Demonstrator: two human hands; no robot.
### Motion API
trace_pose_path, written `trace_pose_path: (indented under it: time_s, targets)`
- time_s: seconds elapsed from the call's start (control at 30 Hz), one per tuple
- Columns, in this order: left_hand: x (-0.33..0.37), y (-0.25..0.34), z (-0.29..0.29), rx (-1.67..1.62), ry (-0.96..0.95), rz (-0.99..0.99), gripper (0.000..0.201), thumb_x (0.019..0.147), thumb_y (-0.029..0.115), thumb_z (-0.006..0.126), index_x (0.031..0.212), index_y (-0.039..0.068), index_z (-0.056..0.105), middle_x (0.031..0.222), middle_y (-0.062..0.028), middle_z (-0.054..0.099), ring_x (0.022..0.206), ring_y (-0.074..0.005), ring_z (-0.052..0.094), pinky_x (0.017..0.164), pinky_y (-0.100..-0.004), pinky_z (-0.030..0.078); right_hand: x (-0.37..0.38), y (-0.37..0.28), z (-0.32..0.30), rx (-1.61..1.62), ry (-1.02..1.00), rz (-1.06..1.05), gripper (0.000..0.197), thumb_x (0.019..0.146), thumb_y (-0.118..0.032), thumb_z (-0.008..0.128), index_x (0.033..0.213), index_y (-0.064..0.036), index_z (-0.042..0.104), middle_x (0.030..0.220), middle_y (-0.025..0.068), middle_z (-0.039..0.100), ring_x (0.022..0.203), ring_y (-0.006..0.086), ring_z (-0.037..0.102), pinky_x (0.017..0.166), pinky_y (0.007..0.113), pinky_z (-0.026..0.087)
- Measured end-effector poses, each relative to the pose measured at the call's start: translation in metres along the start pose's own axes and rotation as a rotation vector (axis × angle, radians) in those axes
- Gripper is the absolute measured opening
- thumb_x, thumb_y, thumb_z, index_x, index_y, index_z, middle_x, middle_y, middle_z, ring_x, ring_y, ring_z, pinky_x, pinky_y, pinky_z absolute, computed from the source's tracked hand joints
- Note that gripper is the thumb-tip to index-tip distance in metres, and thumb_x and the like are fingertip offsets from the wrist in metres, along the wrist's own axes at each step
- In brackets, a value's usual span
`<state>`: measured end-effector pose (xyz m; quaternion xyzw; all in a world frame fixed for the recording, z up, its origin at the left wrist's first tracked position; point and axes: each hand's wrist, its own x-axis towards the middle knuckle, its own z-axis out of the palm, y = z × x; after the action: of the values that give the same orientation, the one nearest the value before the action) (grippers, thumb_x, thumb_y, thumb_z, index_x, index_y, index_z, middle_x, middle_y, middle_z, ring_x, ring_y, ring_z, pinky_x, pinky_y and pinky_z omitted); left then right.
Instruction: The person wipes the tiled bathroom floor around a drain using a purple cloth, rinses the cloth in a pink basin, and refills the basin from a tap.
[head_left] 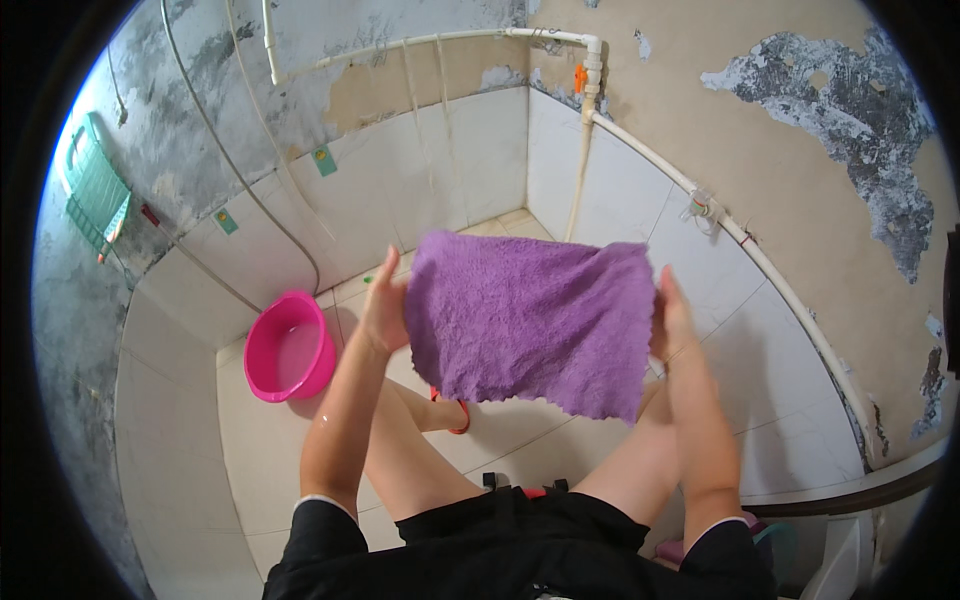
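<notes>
A purple cloth is held spread between two bare hands in a tiled washroom. At far left, a teal plastic article (95,190) is seen hung against the worn wall. Below it and to the right, a bright pink basin (325,365) is set on the tiled floor (280,470), near the foot of the wall and well apart from the cloth. Next along, the cloth's left edge is grasped by the left hand (379,318), its thumb pointed upward. At center, the purple cloth (530,325) is suspended above the floor and in front of the knees, its face broad and lightly rumpled, its lower edge hung unevenly; a red sandal (461,416) is partly hidden beneath it. At right, the opposite edge is grasped by the right hand (673,318), though the exact placement of the fingers behind the fabric cannot be made out. Farther right, a pale pipe (770,265) is fixed along the wall. The step in hand is judged to be the opening out of the cloth. For the next move, a secure grasp at both edges and an even pull would be called for, so that the creases might be smoothed or the cloth neatly folded.
</notes>
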<state>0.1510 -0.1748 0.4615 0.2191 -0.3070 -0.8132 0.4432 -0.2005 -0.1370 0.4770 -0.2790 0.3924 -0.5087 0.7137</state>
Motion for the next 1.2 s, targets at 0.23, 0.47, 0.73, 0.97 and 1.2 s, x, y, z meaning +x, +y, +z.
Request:
trace_pose_path:
  time_s: [0.23,0.47,0.73,0.97,1.2]
  targets:
    - [-0.031,-0.063,-0.043,0.099,0.229,-0.439,0.029,0.088,0.009,0.051,0.113,-0.006,0.051,0.111,-0.0154,0.058,0.104,-0.0280,0.056,0.092,-0.0413,0.045,-0.001,0.104,-0.074,0.059,-0.005,0.432,0.040,0.089,-0.028,0.051,0.116,0.0017,0.048,0.117,0.0135,0.054,0.107,0.0258,0.054,0.093,0.041,0.041]
    - [-0.051,-0.047,-0.019,0.579,0.202,-0.034,0.024,0.083,-0.003,0.056,0.106,0.003,0.060,0.098,-0.0055,0.061,0.087,-0.0152,0.059,0.077,-0.0306,0.049,-0.020,0.063,-0.053,0.061,-0.061,0.009,0.033,0.083,0.001,0.053,0.116,0.0033,0.048,0.111,0.0151,0.058,0.101,0.0261,0.058,0.089,0.041,0.048]
    - [-0.029,-0.040,-0.012,0.600,0.397,0.044,0.040,0.075,-0.015,0.038,0.103,-0.001,0.063,0.089,-0.0096,0.063,0.074,-0.0131,0.059,0.064,-0.0246,0.049,-0.012,0.060,-0.057,0.085,-0.042,-0.024,0.032,0.087,0.001,0.040,0.117,0.0050,0.049,0.109,0.0185,0.058,0.101,0.0260,0.057,0.089,0.036,0.048]
    - [-0.022,-0.036,-0.028,0.860,0.525,-0.123,0.031,0.080,-0.004,0.041,0.105,-0.004,0.058,0.091,-0.0107,0.060,0.074,-0.0172,0.060,0.066,-0.0286,0.052,0.003,0.070,-0.054,0.132,0.147,0.159,0.033,0.089,-0.012,0.036,0.113,0.0037,0.053,0.108,0.0150,0.058,0.101,0.0249,0.056,0.088,0.041,0.046]
    - [0.008,-0.078,0.003,0.603,0.374,-0.030,0.028,0.082,0.000,0.046,0.108,-0.004,0.056,0.090,-0.0088,0.058,0.077,-0.0167,0.058,0.065,-0.0298,0.053,0.013,0.117,0.008,0.313,0.032,0.029,0.040,0.089,-0.021,0.032,0.113,0.0056,0.050,0.111,0.0145,0.057,0.102,0.0274,0.056,0.092,0.040,0.043]
